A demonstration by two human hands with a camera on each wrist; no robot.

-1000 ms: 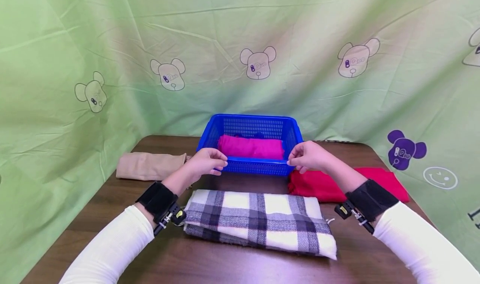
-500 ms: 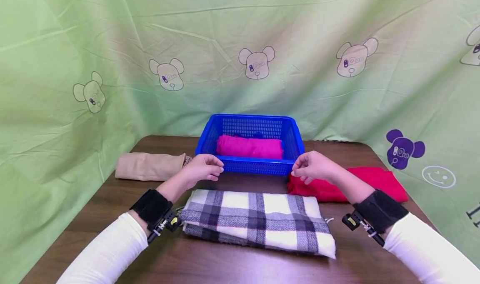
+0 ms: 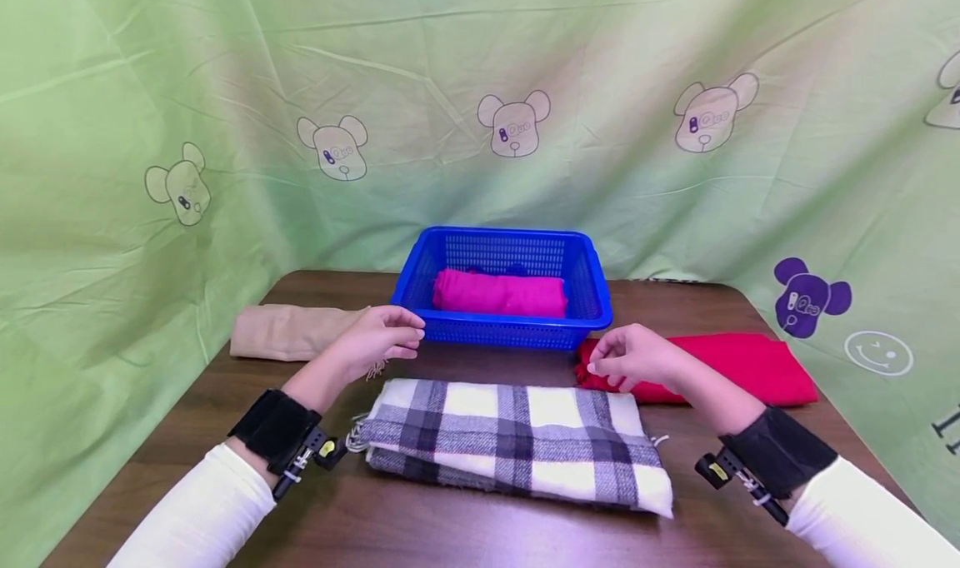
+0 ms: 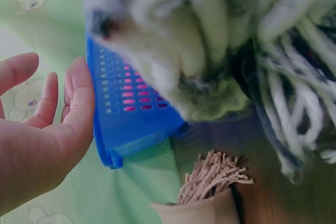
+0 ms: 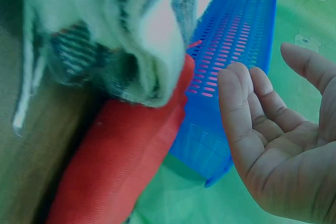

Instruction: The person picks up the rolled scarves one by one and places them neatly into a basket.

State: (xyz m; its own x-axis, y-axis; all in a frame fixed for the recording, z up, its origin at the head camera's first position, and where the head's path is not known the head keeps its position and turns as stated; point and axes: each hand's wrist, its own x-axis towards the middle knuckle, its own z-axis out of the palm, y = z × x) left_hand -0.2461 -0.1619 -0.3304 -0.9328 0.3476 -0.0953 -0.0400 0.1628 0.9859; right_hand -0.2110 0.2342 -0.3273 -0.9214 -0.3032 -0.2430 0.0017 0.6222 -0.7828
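My left hand [image 3: 375, 336] hovers between the beige folded scarf [image 3: 281, 332] and the front left of the blue basket [image 3: 517, 332], its fingers loosely bent around nothing. On the other side, my right hand [image 3: 633, 357] is over the left part of the red folded scarf [image 3: 738, 368], likewise holding nothing. Inside the basket lies a magenta folded cloth [image 3: 498, 294]. Between my forearms, a black-and-white plaid scarf [image 3: 517, 443] is folded flat on the table; its fringe [image 4: 294, 103] looms close in the left wrist view. Beige tassels [image 4: 212, 177] show there too.
The brown wooden table [image 3: 442, 535] carries everything. Behind it hangs a green curtain [image 3: 420, 193] printed with bear heads, close to the table's back edge. Both wrists wear black straps [image 3: 276, 426] with small camera mounts.
Both hands have drawn back from the basket's front rim toward me and moved apart, the left going left and the right going right. The basket and cloths stay put.
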